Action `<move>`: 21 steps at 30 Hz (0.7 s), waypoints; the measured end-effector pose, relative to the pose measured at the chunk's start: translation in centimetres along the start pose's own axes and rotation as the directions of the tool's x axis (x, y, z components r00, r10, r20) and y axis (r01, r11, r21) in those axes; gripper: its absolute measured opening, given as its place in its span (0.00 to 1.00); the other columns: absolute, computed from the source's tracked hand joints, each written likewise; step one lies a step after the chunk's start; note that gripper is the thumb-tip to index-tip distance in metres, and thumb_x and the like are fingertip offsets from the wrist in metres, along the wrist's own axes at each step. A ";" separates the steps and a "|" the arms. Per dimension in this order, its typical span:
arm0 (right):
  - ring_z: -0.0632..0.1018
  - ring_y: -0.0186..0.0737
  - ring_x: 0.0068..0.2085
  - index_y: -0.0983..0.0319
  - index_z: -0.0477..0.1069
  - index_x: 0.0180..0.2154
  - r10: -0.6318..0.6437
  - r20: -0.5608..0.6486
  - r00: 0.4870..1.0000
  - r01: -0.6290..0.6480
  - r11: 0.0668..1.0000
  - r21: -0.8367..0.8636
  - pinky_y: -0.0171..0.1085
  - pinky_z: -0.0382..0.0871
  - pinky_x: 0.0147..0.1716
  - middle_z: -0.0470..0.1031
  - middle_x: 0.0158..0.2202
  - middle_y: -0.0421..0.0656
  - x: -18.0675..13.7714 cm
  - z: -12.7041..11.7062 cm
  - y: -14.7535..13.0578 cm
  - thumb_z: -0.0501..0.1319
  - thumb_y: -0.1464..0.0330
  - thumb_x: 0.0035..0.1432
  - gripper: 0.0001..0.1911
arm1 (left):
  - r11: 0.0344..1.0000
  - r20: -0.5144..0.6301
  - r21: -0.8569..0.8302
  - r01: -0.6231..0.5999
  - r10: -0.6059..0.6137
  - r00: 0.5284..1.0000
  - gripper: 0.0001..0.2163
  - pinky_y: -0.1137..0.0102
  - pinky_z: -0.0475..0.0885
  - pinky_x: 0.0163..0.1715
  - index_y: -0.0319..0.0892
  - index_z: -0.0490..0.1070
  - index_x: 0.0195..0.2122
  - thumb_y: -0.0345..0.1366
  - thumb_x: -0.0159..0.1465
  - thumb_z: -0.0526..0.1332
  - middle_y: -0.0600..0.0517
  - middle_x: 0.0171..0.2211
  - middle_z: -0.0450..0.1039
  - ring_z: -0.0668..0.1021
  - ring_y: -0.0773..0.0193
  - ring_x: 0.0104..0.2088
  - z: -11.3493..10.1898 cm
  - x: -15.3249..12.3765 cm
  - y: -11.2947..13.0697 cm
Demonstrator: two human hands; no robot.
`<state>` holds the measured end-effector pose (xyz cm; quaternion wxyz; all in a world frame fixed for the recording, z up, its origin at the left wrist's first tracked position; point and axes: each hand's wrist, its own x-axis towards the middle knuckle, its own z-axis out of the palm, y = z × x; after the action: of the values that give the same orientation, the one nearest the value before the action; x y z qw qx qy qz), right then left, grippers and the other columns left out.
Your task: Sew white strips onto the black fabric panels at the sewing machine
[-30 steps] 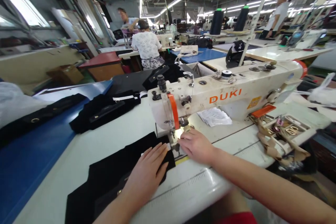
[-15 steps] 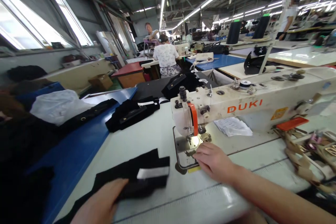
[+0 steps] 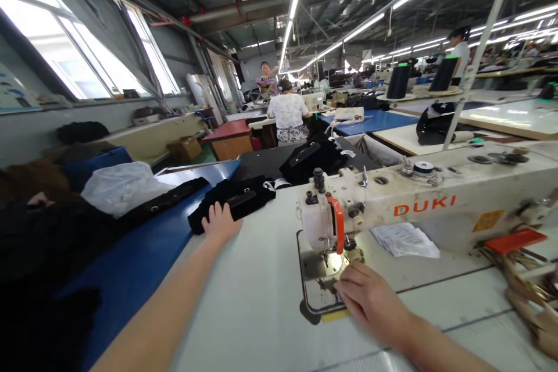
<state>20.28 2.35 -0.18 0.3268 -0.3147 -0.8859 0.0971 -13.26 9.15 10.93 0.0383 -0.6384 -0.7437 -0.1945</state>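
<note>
My left hand point(image 3: 219, 221) reaches forward to the far left of the table. Its fingers are spread over the near edge of a black fabric piece point(image 3: 239, 200), which has a small metal ring on it. Beside the needle area of the white sewing machine point(image 3: 422, 206), my right hand point(image 3: 370, 296) rests on the bed with fingertips pinched together. Whatever may be between those fingertips is hidden. An orange guard point(image 3: 336, 224) stands on the machine's head, just above the lit needle plate point(image 3: 333, 263).
Printed white labels point(image 3: 405, 239) lie under the machine arm. More black pieces point(image 3: 311, 160) sit beyond the table. On the left, a blue surface point(image 3: 143, 270) carries a white plastic bag point(image 3: 124, 186) and dark cloth. Someone in a white patterned shirt point(image 3: 288, 110) sits ahead, back turned.
My left hand has moved forward from the table's front to the far black fabric. The black piece with a white strip is gone from the front. My right hand stays by the needle.
</note>
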 end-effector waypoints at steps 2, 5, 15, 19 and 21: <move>0.72 0.42 0.38 0.62 0.72 0.37 -0.007 0.012 1.000 0.007 1.000 0.007 0.40 0.68 0.40 0.73 0.34 0.45 -0.1 0.0 0.0 0.54 0.76 0.62 0.10 | 0.999 -0.008 0.010 -0.051 0.051 0.999 0.16 0.57 0.73 0.45 0.40 0.68 0.52 0.41 0.66 0.60 0.47 0.51 0.70 0.75 0.55 0.47 1.2 -2.1 -0.4; 0.73 0.43 0.38 0.61 0.73 0.38 -0.019 0.040 0.999 0.018 1.000 0.025 0.41 0.70 0.40 0.74 0.35 0.46 -0.4 -0.1 -0.1 0.52 0.75 0.63 0.11 | 0.996 -0.011 0.058 -0.074 0.074 0.997 0.16 0.57 0.73 0.44 0.41 0.68 0.52 0.41 0.66 0.60 0.47 0.51 0.69 0.75 0.55 0.47 1.7 -6.2 -2.3; 0.78 0.43 0.39 0.56 0.74 0.40 -0.138 0.032 0.990 0.139 0.990 -0.014 0.40 0.74 0.38 0.77 0.38 0.45 -1.0 0.2 0.4 0.53 0.70 0.64 0.12 | 0.784 -0.072 0.469 0.408 -0.426 0.902 0.24 0.46 0.66 0.50 0.27 0.72 0.49 0.42 0.60 0.51 0.27 0.52 0.69 0.71 0.33 0.53 -9.1 -19.6 -16.6; 0.78 0.44 0.41 0.56 0.74 0.40 -0.168 0.020 0.986 0.169 0.984 -0.055 0.40 0.75 0.38 0.77 0.40 0.45 -1.2 0.3 0.7 0.52 0.69 0.65 0.12 | 0.819 0.051 0.358 0.449 -0.497 0.866 0.12 0.57 0.73 0.39 0.38 0.77 0.31 0.37 0.56 0.55 0.38 0.32 0.79 0.80 0.43 0.37 -11.4 -19.7 -19.2; 0.78 0.44 0.41 0.56 0.74 0.41 -0.158 0.018 0.987 0.159 0.986 -0.055 0.40 0.75 0.39 0.77 0.40 0.45 -1.3 0.3 0.8 0.52 0.68 0.65 0.12 | 0.834 0.050 0.290 0.469 -0.502 0.863 0.09 0.60 0.73 0.34 0.42 0.76 0.24 0.37 0.54 0.57 0.43 0.26 0.78 0.81 0.47 0.32 -12.0 -19.0 -19.4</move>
<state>21.25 2.15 -1.41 0.3186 -0.2517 -0.9126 0.0482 -30.79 -14.80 11.53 0.0275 -0.4281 -0.9016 -0.0555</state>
